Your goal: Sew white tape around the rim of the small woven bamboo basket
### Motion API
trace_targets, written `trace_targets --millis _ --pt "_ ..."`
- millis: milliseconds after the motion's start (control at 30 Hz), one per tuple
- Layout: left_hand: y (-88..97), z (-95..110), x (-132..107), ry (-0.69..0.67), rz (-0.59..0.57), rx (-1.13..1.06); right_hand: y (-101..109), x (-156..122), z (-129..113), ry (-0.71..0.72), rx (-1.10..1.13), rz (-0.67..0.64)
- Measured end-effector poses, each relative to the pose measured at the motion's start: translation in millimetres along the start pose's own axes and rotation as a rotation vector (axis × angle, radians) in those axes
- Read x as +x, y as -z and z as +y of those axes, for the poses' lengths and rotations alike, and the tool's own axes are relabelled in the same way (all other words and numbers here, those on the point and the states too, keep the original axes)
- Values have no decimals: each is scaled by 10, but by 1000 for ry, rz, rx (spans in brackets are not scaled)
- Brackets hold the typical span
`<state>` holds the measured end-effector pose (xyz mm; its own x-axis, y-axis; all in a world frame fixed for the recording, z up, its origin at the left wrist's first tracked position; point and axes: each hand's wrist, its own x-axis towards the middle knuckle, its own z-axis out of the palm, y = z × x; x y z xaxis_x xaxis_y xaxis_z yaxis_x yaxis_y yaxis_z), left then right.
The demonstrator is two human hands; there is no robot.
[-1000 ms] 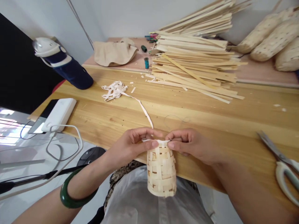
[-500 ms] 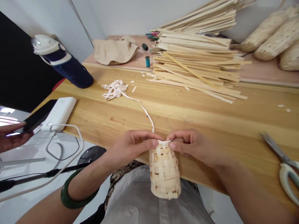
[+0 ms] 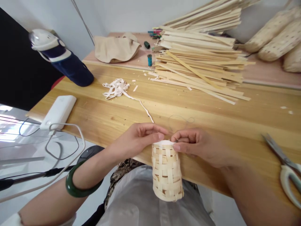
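A small basket woven from pale wooden strips hangs over my lap at the table's front edge. White cloth tape runs from a loose pile toward its rim, partly hidden by my left hand. My left hand has thumb and fingers closed about the left of the rim. At the rim's right side, my right hand pinches a thin dark sewing needle, its thumb against the basket. Fine thread loops on the wood behind my fingers.
Scissors lie at the right. Many wooden strips are stacked at the back, beside a teal thread spool and beige cloth. A blue bottle and white power bank with a cable stand left.
Another person's hand with a dark phone has left the view at the left. My left fingers have lifted slightly from the rim, exposing more of the white tape.
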<state>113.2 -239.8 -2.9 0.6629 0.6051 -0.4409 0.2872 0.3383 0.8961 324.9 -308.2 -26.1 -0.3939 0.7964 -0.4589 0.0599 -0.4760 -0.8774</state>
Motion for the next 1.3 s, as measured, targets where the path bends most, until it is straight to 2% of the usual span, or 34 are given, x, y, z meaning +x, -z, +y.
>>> trace_targets --millis 200,300,500,633,867,1067,1300 --pt "78 44 -76 -112 -64 178 36 28 57 -23 -16 9" --pt "92 42 -94 -156 -33 247 19 28 55 -12 -7 12" --pt "46 -7 -31 -102 16 96 -41 13 9 19 -11 -11" --pt "19 9 -20 -64 -34 31 -45 9 5 11 -17 -1" --pt "31 41 -9 -84 -35 123 -32 19 24 31 17 -9" --pt "62 57 20 -76 -119 164 -36 6 21 38 -2 0" --pt "29 61 -21 6 -83 112 -56 31 20 41 4 30"
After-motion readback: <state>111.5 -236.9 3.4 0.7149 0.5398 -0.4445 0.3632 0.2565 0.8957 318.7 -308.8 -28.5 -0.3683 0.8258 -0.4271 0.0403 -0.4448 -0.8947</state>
